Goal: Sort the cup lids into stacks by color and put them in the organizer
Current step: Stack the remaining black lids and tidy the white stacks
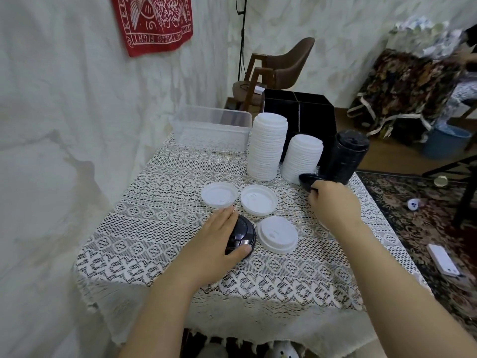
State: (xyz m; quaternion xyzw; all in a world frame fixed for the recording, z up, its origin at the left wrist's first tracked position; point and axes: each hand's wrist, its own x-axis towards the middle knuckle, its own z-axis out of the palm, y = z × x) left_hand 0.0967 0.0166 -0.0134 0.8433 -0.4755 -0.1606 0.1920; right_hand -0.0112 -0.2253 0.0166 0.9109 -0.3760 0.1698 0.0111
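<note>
**Both hands on black lids, white lids loose between them**

Head view: on the lace-covered table (154,228), the left hand (214,244) cups the near black lid (244,232), fingers curved over its dome and thumb against its near rim. The right hand (333,202) pinches the far black lid (308,180) in curled fingers, holding it tilted at the foot of the black stack (346,156). Three loose white lids (259,200) lie flat between the hands. Behind them stand the tall white stack (268,148) and the shorter white stack (302,158), in front of the black organizer (309,109). A clear bin (211,130) sits at the far left corner.
</note>
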